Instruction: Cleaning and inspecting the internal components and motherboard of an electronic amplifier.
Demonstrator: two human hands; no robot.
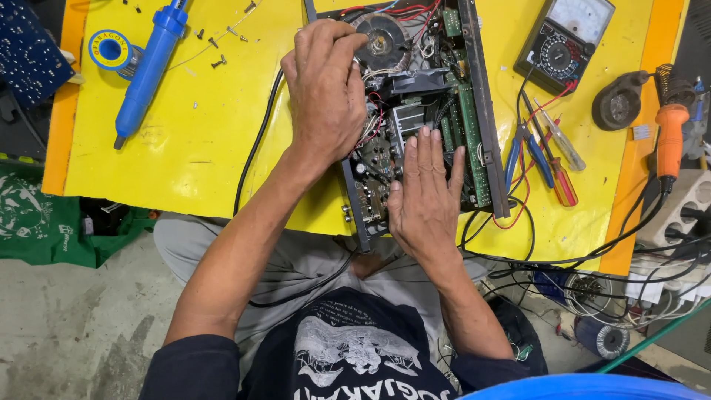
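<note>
Opened amplifier chassis (415, 111) lies at centre of the yellow tabletop (200, 141), boards and wiring exposed. Left hand (326, 92) rests curled over its 9 o'clock side, fingertips pinched near the round transformer (381, 37); what they pinch cannot be told. Right hand (426, 196) lies flat, fingers spread, on the board at 6 o'clock, holding nothing. Blue desoldering pump (148, 70) at 10 o'clock, analog multimeter (566, 41) at 1 o'clock, blue-handled pliers (529, 152) at 3 o'clock.
</note>
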